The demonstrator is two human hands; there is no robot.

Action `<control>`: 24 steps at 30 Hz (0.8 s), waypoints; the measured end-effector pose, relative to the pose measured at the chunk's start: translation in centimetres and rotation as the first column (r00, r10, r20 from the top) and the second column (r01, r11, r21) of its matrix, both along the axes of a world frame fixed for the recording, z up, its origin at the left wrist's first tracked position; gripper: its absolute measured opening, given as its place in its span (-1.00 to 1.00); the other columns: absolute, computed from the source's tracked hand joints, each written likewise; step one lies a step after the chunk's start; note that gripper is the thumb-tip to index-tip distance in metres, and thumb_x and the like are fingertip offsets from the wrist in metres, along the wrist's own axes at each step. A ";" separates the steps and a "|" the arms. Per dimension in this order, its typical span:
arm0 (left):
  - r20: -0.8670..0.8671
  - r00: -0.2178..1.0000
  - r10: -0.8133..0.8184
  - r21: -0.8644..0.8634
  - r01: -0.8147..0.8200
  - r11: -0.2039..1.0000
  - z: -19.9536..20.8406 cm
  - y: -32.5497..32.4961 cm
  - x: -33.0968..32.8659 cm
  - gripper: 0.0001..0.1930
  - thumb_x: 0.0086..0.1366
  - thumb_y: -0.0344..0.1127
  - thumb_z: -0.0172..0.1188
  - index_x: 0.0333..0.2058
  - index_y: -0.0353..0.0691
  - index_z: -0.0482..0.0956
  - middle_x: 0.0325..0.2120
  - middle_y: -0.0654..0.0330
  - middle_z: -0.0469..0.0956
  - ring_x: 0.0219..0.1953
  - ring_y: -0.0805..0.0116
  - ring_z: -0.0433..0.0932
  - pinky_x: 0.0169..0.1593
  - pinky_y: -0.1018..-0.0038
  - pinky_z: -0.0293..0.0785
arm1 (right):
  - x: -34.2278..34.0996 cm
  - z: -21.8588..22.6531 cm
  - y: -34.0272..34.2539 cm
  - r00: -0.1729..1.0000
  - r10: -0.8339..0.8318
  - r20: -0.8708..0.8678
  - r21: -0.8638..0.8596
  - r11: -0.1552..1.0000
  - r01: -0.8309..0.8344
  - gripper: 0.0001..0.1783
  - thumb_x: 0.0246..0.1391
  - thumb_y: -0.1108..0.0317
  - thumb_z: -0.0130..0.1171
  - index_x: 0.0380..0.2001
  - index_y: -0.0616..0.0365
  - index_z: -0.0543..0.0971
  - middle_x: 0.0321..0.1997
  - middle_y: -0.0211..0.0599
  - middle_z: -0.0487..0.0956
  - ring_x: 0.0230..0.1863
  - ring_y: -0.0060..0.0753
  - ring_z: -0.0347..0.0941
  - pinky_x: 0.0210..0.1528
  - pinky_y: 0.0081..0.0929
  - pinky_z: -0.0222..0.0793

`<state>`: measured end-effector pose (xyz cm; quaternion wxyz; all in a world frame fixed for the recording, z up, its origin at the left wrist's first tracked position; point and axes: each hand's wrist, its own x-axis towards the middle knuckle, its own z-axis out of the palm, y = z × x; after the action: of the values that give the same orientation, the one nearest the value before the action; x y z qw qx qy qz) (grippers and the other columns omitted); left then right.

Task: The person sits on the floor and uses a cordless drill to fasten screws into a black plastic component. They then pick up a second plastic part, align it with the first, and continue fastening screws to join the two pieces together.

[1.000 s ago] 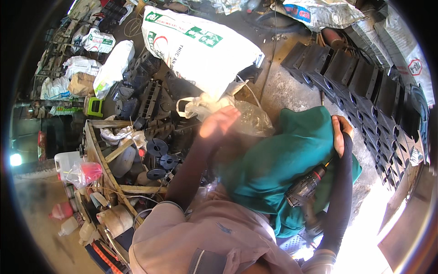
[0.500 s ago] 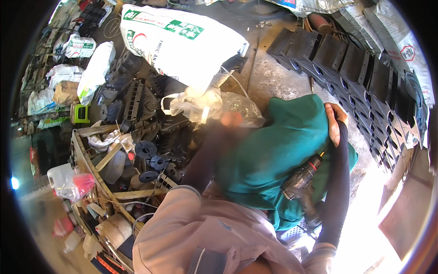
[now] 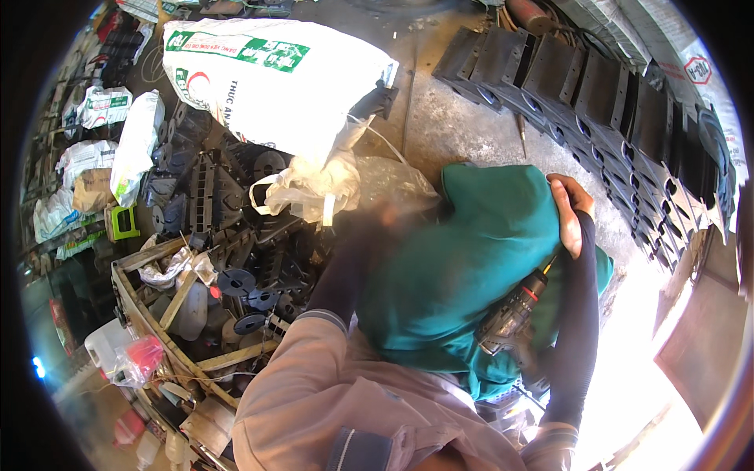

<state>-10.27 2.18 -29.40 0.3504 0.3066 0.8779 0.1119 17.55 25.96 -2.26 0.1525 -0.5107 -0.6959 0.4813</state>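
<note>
Green cloth (image 3: pixel 463 259) spreads over my bent legs. My right hand (image 3: pixel 571 210) rests at the far right edge of the cloth, fingers stretched out and lying on it; nothing shows in its grip. A dark cordless drill (image 3: pixel 503 318) with a red ring and a yellowish bit lies against the cloth, just left of my right forearm. My left hand (image 3: pixel 386 217) is smeared by motion at the left of the cloth, next to a crumpled clear plastic bag (image 3: pixel 397 182). Its fingers and anything in them cannot be made out.
A big white printed sack (image 3: pixel 275 82) lies ahead, with a beige plastic bag (image 3: pixel 314 184) below it. Rows of dark metal parts (image 3: pixel 581 86) stand at right. At left are black parts (image 3: pixel 212 192), a wooden-framed bin (image 3: pixel 149 314) and a lime-green stool (image 3: pixel 123 223).
The view has shifted, so the sack and bags sit further left in the picture. My left hand stays blurred beside the cloth. My right hand remains on the cloth.
</note>
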 end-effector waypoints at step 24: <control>-0.079 0.878 -0.473 0.075 0.478 0.875 11.4 -8.1 -3.5 -0.75 0.18 -0.19 0.10 -0.45 -0.28 0.59 -0.56 -0.12 0.56 -0.40 -0.12 0.59 -0.29 0.05 0.47 | 0.7 -2.3 0.5 0.998 0.022 -0.058 0.226 0.974 -0.008 -0.62 0.25 0.16 0.08 -0.24 0.33 0.60 -0.40 -0.30 0.58 -0.32 -0.52 0.44 -0.21 -0.51 0.35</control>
<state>-13.77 -5.87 -18.05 0.3271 0.5318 0.7793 0.0540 18.26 26.45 -4.56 0.2268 -0.4700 -0.7449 0.4156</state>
